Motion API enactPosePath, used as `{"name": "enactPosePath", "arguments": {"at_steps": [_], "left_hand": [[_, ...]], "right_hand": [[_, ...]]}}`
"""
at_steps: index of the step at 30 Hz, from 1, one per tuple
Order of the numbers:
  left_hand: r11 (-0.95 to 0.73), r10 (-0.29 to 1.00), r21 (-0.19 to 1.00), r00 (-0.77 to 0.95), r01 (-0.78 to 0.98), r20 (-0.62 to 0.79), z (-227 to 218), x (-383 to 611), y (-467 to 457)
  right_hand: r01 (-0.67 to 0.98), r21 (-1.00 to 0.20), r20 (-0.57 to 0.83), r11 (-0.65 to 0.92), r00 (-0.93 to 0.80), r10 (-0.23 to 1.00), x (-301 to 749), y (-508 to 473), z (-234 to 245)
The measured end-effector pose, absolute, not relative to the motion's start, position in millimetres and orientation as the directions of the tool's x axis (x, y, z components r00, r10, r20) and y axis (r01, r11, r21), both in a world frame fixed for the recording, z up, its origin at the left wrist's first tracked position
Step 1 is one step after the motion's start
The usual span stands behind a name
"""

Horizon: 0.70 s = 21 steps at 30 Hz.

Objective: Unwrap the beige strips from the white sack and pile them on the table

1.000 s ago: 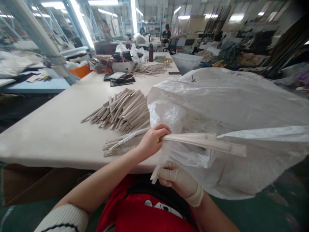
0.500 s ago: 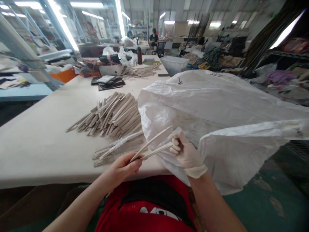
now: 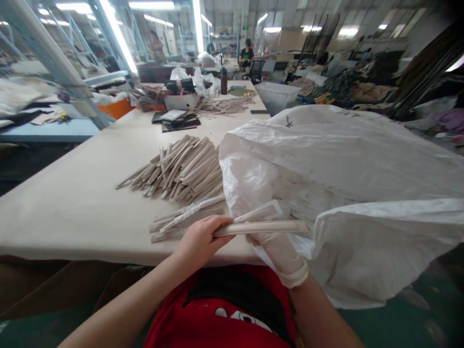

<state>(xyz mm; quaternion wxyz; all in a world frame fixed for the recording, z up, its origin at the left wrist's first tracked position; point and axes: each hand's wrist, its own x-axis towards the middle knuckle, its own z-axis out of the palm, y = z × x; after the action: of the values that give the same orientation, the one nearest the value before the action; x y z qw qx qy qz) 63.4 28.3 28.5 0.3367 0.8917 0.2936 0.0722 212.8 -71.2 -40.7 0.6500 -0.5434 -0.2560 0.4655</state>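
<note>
My bare left hand pinches the left ends of long beige strips between thumb and fingers. The strips point right, above the table's front edge. A clear plastic sleeve lies along another strip just behind them. My right hand, in a pale glove, is under the strips, and its fingers are hidden by them. Beyond my left hand, several strips in clear wrapping lie on the table. A heap of beige strips rests behind those. To the right spreads a large white sack, its mouth facing me.
The pale tabletop stretches to the left and away. Dark flat pieces, a brown bottle and more thin strips are farther back. A pale bin stands beyond the sack. A person sits in the distance.
The held strips were fanned apart and slanted upward; now they lie together, nearly level. My right hand, earlier pinching clear plastic at their far end, has moved down beneath them. The view has shifted left.
</note>
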Motion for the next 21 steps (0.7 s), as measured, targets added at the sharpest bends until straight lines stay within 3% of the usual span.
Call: {"name": "enactPosePath", "arguments": {"at_steps": [3,6,8,10,13,16,18,21], "left_hand": [[-0.524,0.561,0.689,0.812,0.5,-0.162,23.6,62.3,27.6],[-0.411,0.545,0.738,0.793,0.535,-0.271,21.0,57.5,24.9],[-0.355,0.584,0.777,0.772,0.52,-0.25,20.9,55.2,21.3],[-0.324,0.637,0.801,0.742,0.503,-0.208,22.3,51.8,18.8],[-0.362,0.65,0.763,0.732,0.535,-0.204,26.2,41.1,18.7],[-0.434,0.64,0.692,0.738,0.577,-0.214,27.7,31.2,17.6],[-0.457,0.637,0.689,0.747,0.563,-0.188,26.1,29.0,14.6],[-0.492,0.597,0.707,0.788,0.508,-0.152,23.4,24.8,12.4]], "right_hand": [[-0.292,-0.954,-0.167,-0.063,0.345,0.924,203.8,-70.8,-41.7],[-0.268,-0.963,-0.138,-0.022,0.424,0.895,199.4,-74.7,-36.2],[-0.216,-0.976,-0.114,-0.025,0.41,0.905,193.8,-77.9,-33.3],[-0.168,-0.984,-0.101,-0.056,0.278,0.955,188.2,-81.1,-33.4],[-0.262,-0.962,-0.118,-0.07,0.173,0.978,187.6,-84.5,-37.1],[-0.483,-0.874,-0.155,0.05,0.376,0.914,185.6,-83.4,-37.8],[-0.485,-0.868,-0.131,0.109,0.436,0.89,175.7,-80.4,-35.5],[-0.422,-0.906,-0.093,0.027,0.263,0.96,160.3,-75.9,-31.8]]}}
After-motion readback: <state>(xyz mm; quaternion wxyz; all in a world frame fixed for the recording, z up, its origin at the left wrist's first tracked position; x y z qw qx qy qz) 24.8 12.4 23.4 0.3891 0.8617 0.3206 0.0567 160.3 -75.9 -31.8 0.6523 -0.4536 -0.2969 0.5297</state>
